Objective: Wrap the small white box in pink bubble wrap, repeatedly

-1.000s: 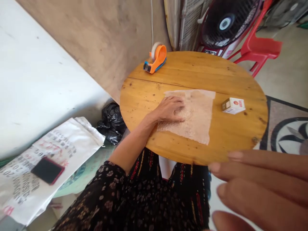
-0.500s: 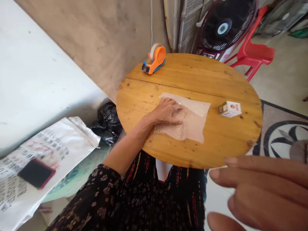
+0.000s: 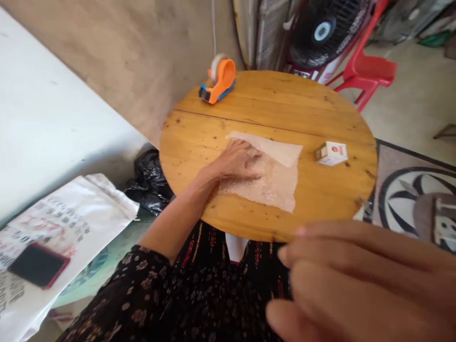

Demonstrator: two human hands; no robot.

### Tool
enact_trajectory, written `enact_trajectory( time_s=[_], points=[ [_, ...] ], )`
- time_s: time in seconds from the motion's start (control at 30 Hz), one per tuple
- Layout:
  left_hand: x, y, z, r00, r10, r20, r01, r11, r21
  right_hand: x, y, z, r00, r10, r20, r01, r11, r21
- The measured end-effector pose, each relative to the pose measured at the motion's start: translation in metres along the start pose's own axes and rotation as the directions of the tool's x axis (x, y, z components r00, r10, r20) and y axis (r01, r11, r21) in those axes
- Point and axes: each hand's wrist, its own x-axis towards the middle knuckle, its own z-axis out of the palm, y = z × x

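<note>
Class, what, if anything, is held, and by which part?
Nothing appears held: the left hand rests on the left side of the sheet; the right hand looks empty.

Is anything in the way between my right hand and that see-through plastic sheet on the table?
No, nothing visible stands between your right hand and the plastic sheet. Your left hand rests on its left part, and the small box sits off to the right.

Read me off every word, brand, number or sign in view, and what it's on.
Nothing reads surely enough to quote.
White sack: black and red printed characters and digits, too blurred.
Small white box: round red mark with red lettering, too small.
Fan: pale lettering near the rim, blurred.
Bubble-wrap sheet under the left hand: no print visible.
</note>
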Motion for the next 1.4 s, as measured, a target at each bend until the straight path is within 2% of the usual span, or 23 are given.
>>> enact_trajectory(
  time_s=[0.07,0.1,0.13,0.17,0.27,0.33,0.4,0.5,0.6,0.77,0.93,1.07,1.13,1.23,1.33,1.4],
  points=[
    [0.000,-0.001,0.001,0.999,-0.002,-0.053,0.002,1.000,0.005,-0.002,0.008,0.000,0.999,-0.001,-0.036,0.000,1.000,-0.029],
    [0.000,-0.002,0.001,0.999,0.016,-0.040,-0.016,1.000,0.008,-0.001,0.015,0.002,0.997,0.001,-0.076,-0.003,0.999,-0.032],
    [0.001,-0.002,0.001,0.999,0.030,-0.018,-0.030,0.999,0.015,0.001,0.023,0.005,0.996,0.074,-0.056,-0.076,0.996,-0.047],
    [0.001,-0.002,0.002,1.000,0.026,0.002,-0.027,0.999,0.024,0.005,0.032,0.011,0.997,0.065,-0.051,-0.068,0.996,-0.054],
    [0.002,-0.002,0.003,1.000,0.011,-0.008,-0.011,0.999,0.045,0.022,0.062,0.037,0.994,-0.014,0.104,0.017,0.999,-0.034],
    [0.002,-0.002,0.004,0.999,0.011,-0.036,-0.010,0.999,0.044,0.033,0.080,0.058,0.981,0.043,0.190,-0.039,0.999,-0.025],
    [0.002,-0.002,0.004,0.999,0.010,-0.050,-0.008,0.999,0.038,0.041,0.095,0.076,0.964,0.112,0.239,-0.091,0.991,-0.096],
    [0.001,-0.003,0.004,0.998,0.040,-0.050,-0.039,0.999,0.022,0.047,0.116,0.095,0.955,0.185,0.233,-0.138,0.970,-0.202],
    [-0.001,-0.003,0.002,0.997,0.063,-0.051,-0.064,0.998,-0.019,0.051,0.141,0.101,0.952,0.237,0.192,-0.175,0.940,-0.291],
    [-0.002,-0.003,0.001,1.000,0.010,-0.022,-0.012,0.997,-0.083,0.063,0.171,0.100,0.921,0.339,0.191,-0.242,0.883,-0.401],
    [0.000,-0.005,0.002,1.000,0.030,0.001,-0.030,0.997,-0.075,0.066,0.171,0.095,0.914,0.365,0.177,-0.260,0.862,-0.435],
    [-0.001,-0.003,0.000,1.000,0.009,0.015,-0.008,0.997,-0.074,0.047,0.170,0.073,0.941,0.321,0.106,-0.270,0.902,-0.337],
    [-0.001,-0.003,0.000,1.000,0.012,0.009,-0.011,0.997,-0.072,0.034,0.175,0.058,0.941,0.335,0.050,-0.299,0.890,-0.344],
    [-0.002,-0.005,0.001,1.000,0.016,-0.003,-0.016,0.997,-0.079,0.018,0.192,0.039,0.914,0.407,-0.003,-0.366,0.819,-0.441],
    [-0.001,-0.004,0.000,0.999,0.023,-0.023,-0.024,0.997,-0.076,0.009,0.217,0.031,0.856,0.517,-0.004,-0.444,0.731,-0.517],
    [-0.001,-0.002,-0.002,1.000,0.013,-0.023,-0.014,0.998,-0.069,0.004,0.230,0.027,0.848,0.528,0.033,-0.446,0.746,-0.495]
  ],
)
